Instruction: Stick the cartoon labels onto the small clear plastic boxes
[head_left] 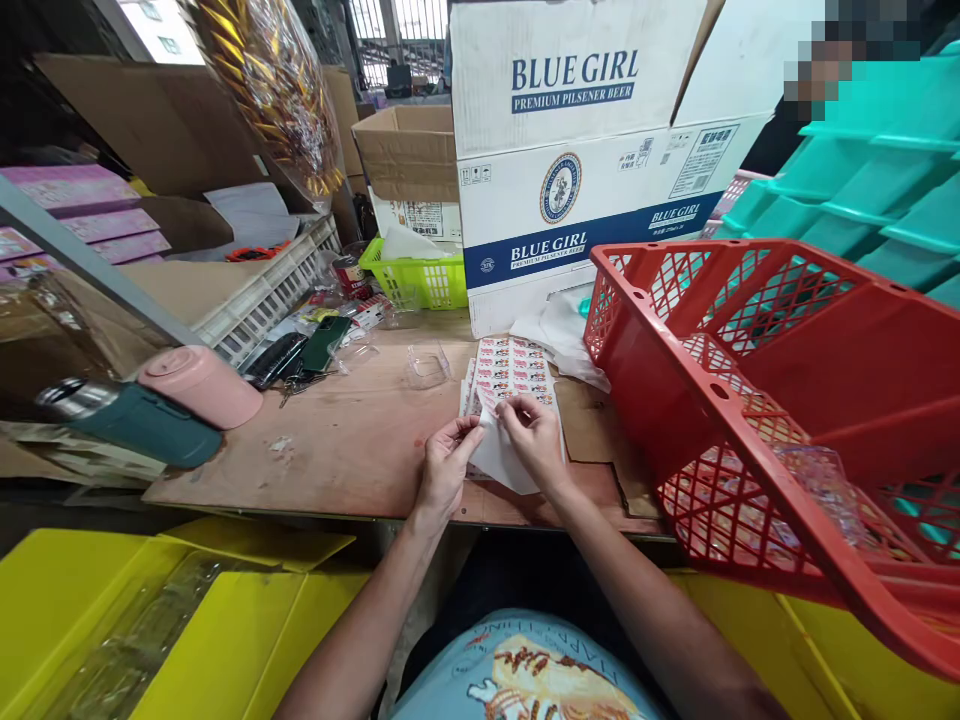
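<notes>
My left hand (pixel 448 462) and my right hand (pixel 534 435) meet over the wooden tabletop (pixel 360 440), both pinching a white sheet of sticker backing paper (pixel 499 462) at its top edge. Just beyond my fingers lies a stack of sticker sheets (pixel 511 370) printed with rows of small red labels. A clear plastic lid (pixel 427 365) rests on the wood to the left of the stickers.
A tilted red plastic crate (pixel 750 420) stands at the right. A Blue Girl beer carton (pixel 585 150) rises behind the stickers, a green basket (pixel 420 280) beside it. A pink cup (pixel 199 385) and teal flask (pixel 127 418) lie at the left. Yellow bins (pixel 90 620) sit below the table edge.
</notes>
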